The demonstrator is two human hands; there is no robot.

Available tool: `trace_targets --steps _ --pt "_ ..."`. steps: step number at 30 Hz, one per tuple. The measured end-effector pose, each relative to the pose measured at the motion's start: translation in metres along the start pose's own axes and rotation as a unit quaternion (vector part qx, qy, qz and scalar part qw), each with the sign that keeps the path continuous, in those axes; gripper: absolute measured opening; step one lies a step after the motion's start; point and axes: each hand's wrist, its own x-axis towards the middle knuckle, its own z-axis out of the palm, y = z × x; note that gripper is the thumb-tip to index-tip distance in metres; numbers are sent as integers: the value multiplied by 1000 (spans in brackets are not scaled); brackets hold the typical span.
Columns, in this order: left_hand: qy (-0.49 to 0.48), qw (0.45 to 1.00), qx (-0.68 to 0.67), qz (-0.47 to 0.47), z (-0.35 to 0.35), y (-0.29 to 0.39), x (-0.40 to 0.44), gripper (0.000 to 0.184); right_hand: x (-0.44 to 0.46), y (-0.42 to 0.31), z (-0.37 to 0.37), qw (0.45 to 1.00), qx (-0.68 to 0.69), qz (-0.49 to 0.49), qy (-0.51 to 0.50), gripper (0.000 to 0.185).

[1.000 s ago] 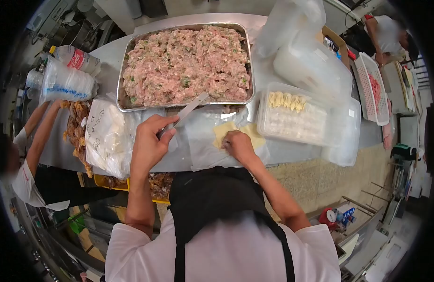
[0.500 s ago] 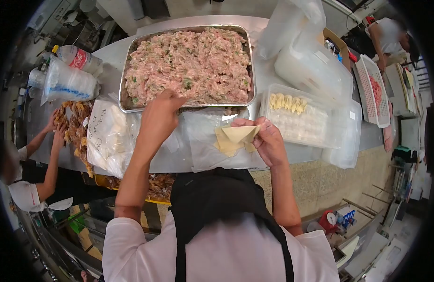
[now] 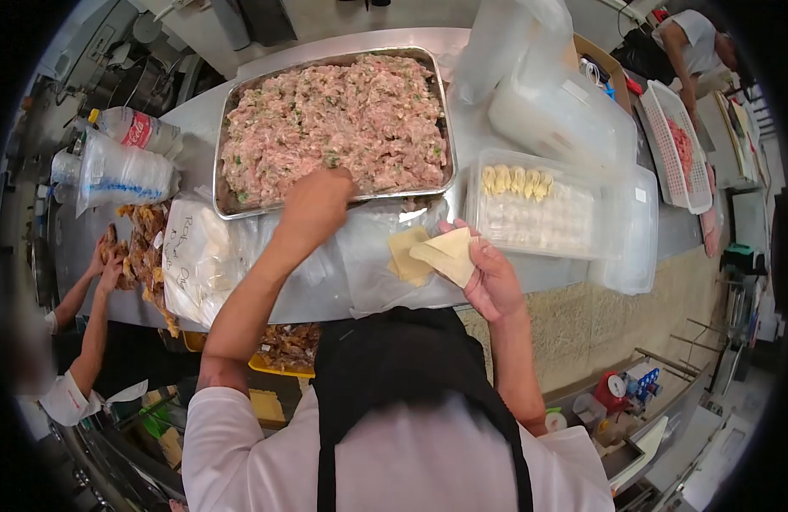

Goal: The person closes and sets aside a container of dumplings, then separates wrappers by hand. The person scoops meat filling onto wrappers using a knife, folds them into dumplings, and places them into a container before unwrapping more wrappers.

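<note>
My left hand (image 3: 319,203) is closed at the near edge of a metal tray (image 3: 216,183) of pink minced meat with green bits (image 3: 334,119). The flat metal tool it held earlier is hidden under the hand and in the meat. My right hand (image 3: 495,277) holds a pale yellow square wrapper (image 3: 451,256) between thumb and fingers. Beneath and left of it, other wrappers (image 3: 406,254) lie on clear plastic sheeting (image 3: 368,277). At the right, a plastic box (image 3: 548,243) holds a row of folded dumplings (image 3: 517,182).
Left are a cola bottle (image 3: 138,130), bagged cups (image 3: 125,175), a written-on plastic bag (image 3: 193,260) and brown meat pieces (image 3: 146,235) handled by a co-worker (image 3: 74,388). Right are stacked plastic containers (image 3: 560,119), a white basket (image 3: 667,141) and another person (image 3: 688,47).
My left hand has moved from above the table to the tray, its tool into the meat. My right hand has lifted a wrapper off the pile and turned palm up.
</note>
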Motion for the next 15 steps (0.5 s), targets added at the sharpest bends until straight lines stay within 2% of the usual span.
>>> trace_targets --steps 2,3,4,5,6,8,10,12,14,15 --pt "-17 999 18 32 11 -6 0 32 -3 0 4 998 -65 -6 27 48" --pt "-18 999 -30 17 3 -5 2 34 -5 -2 5 997 -65 -9 27 48" --pt "-19 997 -79 0 -1 -6 2 36 -9 -3 6 972 -226 -24 54 51" --pt "-18 997 -79 0 -3 -12 3 36 -12 -4 8 920 -381 -38 79 54" --pt "-7 994 -105 4 -6 -18 7 37 -14 -5 9 920 -382 -40 78 54" --pt "-1 991 -131 10 -10 -23 8 39 -22 -6 13 775 -622 -90 70 51" --pt "23 996 -77 -28 -21 -20 7 32 -29 -11 24 761 -638 -91 71 51" --pt "27 998 -49 -10 -9 -21 7 34 -31 -16 29 746 -656 -94 66 51" --pt "32 999 -18 6 1 -23 4 37 -34 -22 28 785 -608 -112 31 55" --pt "24 999 -35 9 3 -17 2 36 -36 -26 27 785 -608 -112 30 55"
